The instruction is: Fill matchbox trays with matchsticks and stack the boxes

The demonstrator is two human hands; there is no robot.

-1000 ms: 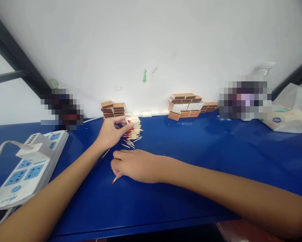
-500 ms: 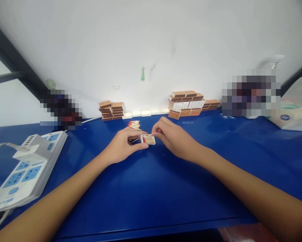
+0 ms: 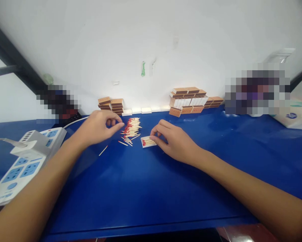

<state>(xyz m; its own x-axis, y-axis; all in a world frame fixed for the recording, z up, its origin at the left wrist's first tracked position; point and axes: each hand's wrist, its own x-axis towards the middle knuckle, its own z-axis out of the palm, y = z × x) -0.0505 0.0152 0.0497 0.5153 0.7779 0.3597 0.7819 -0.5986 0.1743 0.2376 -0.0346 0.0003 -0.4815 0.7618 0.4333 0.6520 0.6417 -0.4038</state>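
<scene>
The right hand (image 3: pixel 173 143), its fingers curled narrowly, touches the right end of a small white rectangular tray (image 3: pixel 149 146) of red-tipped wooden matches (image 3: pixel 146 142), probably to steady it; from my remote post I cannot tell whether it grips. The left hand (image 3: pixel 99 127) — fingertips slightly parted, nothing visible between them — hovers beside a loose heap of similar matches (image 3: pixel 133 128) on the glossy blue surface (image 3: pixel 130 188). Against the white wall (image 3: pixel 151 40), orange-brown cardboard matchboxes (image 3: pixel 187 110) stand stacked, presumably for order; I cannot read their small red lettering.
</scene>
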